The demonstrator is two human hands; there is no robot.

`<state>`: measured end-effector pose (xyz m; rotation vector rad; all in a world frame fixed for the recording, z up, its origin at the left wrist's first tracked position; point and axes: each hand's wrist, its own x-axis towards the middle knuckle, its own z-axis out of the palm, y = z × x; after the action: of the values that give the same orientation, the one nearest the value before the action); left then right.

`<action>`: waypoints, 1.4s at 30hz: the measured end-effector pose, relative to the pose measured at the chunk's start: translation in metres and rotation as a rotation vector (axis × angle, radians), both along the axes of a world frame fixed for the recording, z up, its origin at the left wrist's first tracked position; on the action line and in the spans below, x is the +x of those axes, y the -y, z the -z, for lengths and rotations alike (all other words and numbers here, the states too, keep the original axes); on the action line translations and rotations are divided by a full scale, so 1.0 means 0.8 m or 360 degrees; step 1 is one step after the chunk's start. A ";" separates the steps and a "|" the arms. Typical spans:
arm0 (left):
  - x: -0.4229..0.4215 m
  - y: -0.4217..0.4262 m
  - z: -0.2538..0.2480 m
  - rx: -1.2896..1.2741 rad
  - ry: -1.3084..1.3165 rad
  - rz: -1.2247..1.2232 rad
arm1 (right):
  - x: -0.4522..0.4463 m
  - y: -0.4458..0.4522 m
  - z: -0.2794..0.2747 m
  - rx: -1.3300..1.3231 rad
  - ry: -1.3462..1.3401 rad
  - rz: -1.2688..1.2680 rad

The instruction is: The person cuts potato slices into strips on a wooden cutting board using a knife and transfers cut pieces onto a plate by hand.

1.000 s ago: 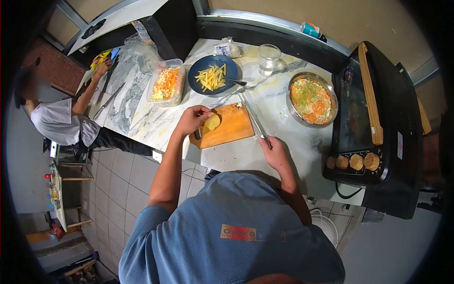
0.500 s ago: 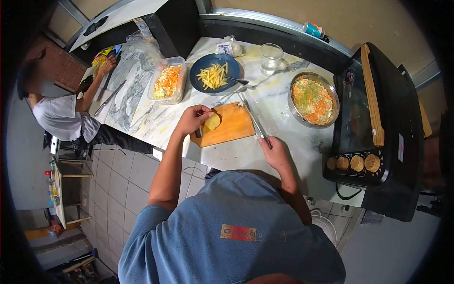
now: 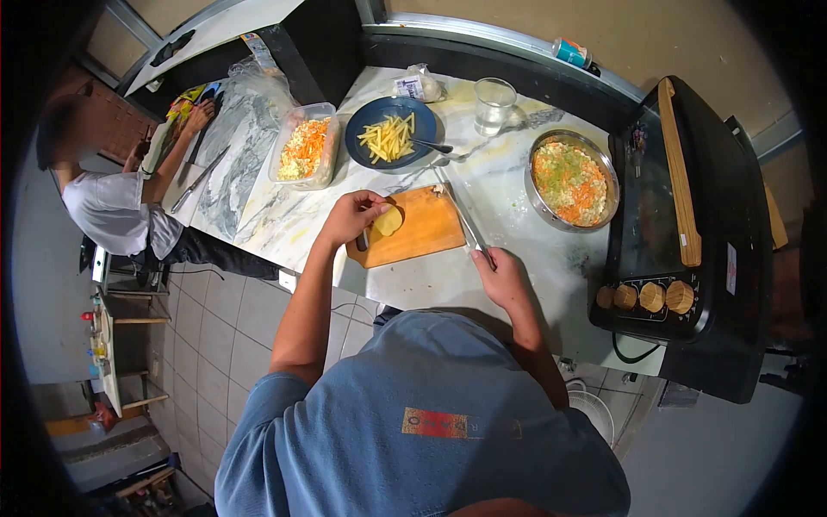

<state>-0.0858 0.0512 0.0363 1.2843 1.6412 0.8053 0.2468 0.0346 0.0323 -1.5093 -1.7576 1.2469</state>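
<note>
My left hand (image 3: 351, 219) pinches a pale yellow potato slice (image 3: 390, 222) over the left part of a wooden cutting board (image 3: 428, 231). In my right hand (image 3: 501, 276) is the handle of a knife (image 3: 466, 221), its blade pointing away from me along the board's right edge, apart from the slice. A small dark-and-white scrap (image 3: 440, 189) lies at the board's far right corner. Beyond the board, a dark blue plate (image 3: 355, 138) holds cut potato sticks (image 3: 387, 138) and a fork or spoon whose handle (image 3: 432, 146) sticks out to the right.
A plastic tub (image 3: 327, 172) of shredded vegetables stands at left, a metal bowl (image 3: 613, 185) of the same at right. Behind are a glass of water (image 3: 494, 108) and a bagged item (image 3: 419, 86). A black oven (image 3: 724, 233) borders the right; a co-worker (image 3: 108, 211) works far left.
My hands, the slice and the knife look nearly unmoved. At the far left, the co-worker's head and upper body have shifted slightly, and the second hand now shows.
</note>
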 end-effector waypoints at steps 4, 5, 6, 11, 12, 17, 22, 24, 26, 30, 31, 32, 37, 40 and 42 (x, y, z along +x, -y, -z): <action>-0.001 -0.001 0.003 -0.0008 0.0020 0.0008 | 0.001 -0.001 -0.002 0.0023 0.0000 -0.0013; -0.001 -0.001 0.003 -0.0010 0.0021 0.0009 | 0.001 -0.001 -0.002 0.0016 0.0009 -0.0016; -0.001 -0.001 0.003 0.0005 -0.0001 0.0015 | 0.001 -0.001 -0.002 0.0015 0.0009 -0.0015; 0.002 0.000 0.004 -0.0018 -0.0041 0.0018 | 0.002 -0.002 -0.001 0.0030 -0.0001 0.0011; 0.003 0.001 0.004 -0.0003 -0.0021 0.0016 | 0.003 -0.001 0.000 0.0027 0.0000 0.0015; 0.007 -0.004 -0.002 -0.0072 0.0026 -0.0014 | 0.003 -0.002 -0.003 0.0061 0.0029 -0.0007; 0.008 -0.006 0.007 0.0031 0.0182 -0.0055 | 0.002 -0.001 -0.006 0.0014 0.0050 -0.0013; 0.009 -0.005 0.013 0.0036 0.0153 -0.0053 | 0.001 0.000 -0.006 -0.0004 0.0068 -0.0014; 0.009 -0.004 0.022 0.0084 0.0147 -0.0021 | 0.001 0.004 -0.005 0.0008 0.0031 0.0002; 0.008 0.003 0.011 0.0087 0.0144 -0.0091 | 0.000 0.009 -0.002 0.0012 0.0028 0.0003; 0.003 0.005 0.010 0.0130 0.0181 -0.0232 | -0.001 0.011 -0.003 0.0036 0.0017 0.0018; -0.003 0.006 0.009 0.0174 0.0218 -0.0373 | -0.002 0.012 -0.004 0.0060 0.0005 0.0033; -0.022 0.001 0.012 0.0507 0.0320 -0.0658 | 0.001 0.011 0.003 0.0008 0.0083 -0.0011; -0.005 0.001 0.002 0.0451 0.0308 -0.0637 | -0.003 0.011 0.002 0.0037 0.0081 -0.0008; 0.012 0.001 0.006 0.0386 0.0249 -0.0351 | -0.005 0.010 -0.002 0.0055 0.0061 -0.0001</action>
<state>-0.0764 0.0506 0.0318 1.1810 1.6126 1.2396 0.2430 0.0267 0.0342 -1.5227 -1.7953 1.1894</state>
